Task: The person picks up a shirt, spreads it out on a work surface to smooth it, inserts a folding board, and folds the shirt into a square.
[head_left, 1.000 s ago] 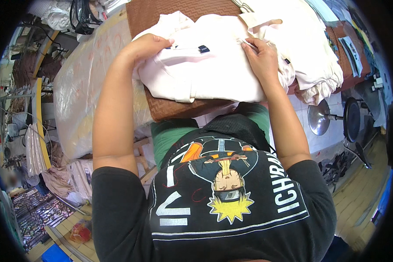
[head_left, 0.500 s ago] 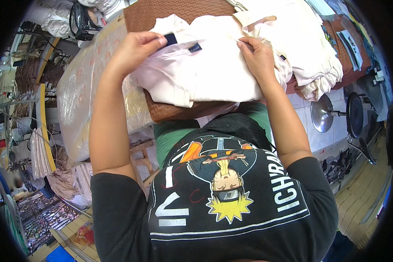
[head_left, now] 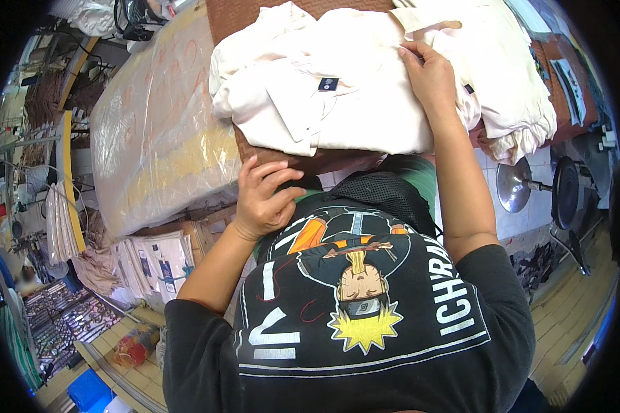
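Observation:
A white garment [head_left: 372, 124] lies spread in loose folds on a brown patterned padded table [head_left: 303, 164]. Against its far right part, my right hand [head_left: 430, 76] has thumb and forefinger pinched together on the cloth. A small dark blue label [head_left: 328, 84] shows at the garment's left, beside a pale, flat, straight-edged piece [head_left: 287, 110]. My left hand [head_left: 267, 196] is off the cloth, just nearer than the table's front edge, with its fingers bent and apart and nothing visible in them. More white garments [head_left: 506, 82] are heaped to the right.
A large plastic-wrapped bundle [head_left: 165, 124] stands against the table's left side. Folded pale garments [head_left: 162, 265] lie lower left, below it. A round metal stool base [head_left: 513, 186] is at the right. Blue-grey fabric pieces [head_left: 568, 89] rest at the table's far right.
My left hand has let go of a dark tag on the garment and come back toward my body. The right hand keeps its pinch. The whole view has shifted slightly.

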The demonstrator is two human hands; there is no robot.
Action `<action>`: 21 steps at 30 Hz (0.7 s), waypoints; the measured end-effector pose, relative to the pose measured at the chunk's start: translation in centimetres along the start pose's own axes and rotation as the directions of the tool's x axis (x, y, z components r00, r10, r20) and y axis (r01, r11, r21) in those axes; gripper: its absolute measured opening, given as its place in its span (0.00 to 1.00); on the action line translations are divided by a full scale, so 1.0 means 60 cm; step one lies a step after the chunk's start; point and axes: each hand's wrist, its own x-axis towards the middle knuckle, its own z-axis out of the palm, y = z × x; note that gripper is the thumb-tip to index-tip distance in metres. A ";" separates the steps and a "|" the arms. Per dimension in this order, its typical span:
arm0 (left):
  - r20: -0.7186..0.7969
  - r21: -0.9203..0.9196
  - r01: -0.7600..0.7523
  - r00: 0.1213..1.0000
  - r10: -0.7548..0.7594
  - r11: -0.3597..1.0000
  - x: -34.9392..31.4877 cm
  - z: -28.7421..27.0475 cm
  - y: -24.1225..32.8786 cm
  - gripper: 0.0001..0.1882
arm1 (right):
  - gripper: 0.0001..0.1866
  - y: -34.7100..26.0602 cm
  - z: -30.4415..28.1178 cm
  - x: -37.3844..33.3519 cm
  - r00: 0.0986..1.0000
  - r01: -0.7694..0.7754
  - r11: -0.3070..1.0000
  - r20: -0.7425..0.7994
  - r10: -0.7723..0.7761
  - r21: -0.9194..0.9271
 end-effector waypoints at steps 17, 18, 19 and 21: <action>-0.208 -0.427 0.461 0.787 -0.581 0.778 0.083 0.036 -0.046 0.26 | 0.16 -0.044 -0.038 -0.071 0.967 0.234 0.956 0.148 -0.209 -0.176; -0.228 -0.344 0.433 0.822 -0.522 0.833 0.070 0.026 -0.044 0.23 | 0.16 -0.044 -0.036 -0.071 0.969 0.229 0.954 0.144 -0.203 -0.196; -0.165 -0.236 0.339 0.909 -0.382 0.911 0.065 0.011 -0.039 0.21 | 0.16 -0.045 -0.034 -0.070 0.970 0.225 0.950 0.138 -0.198 -0.217; 0.015 -0.041 0.095 0.995 -0.094 0.995 0.061 -0.019 -0.027 0.17 | 0.16 -0.049 -0.034 -0.067 0.977 0.178 0.950 0.159 -0.141 -0.256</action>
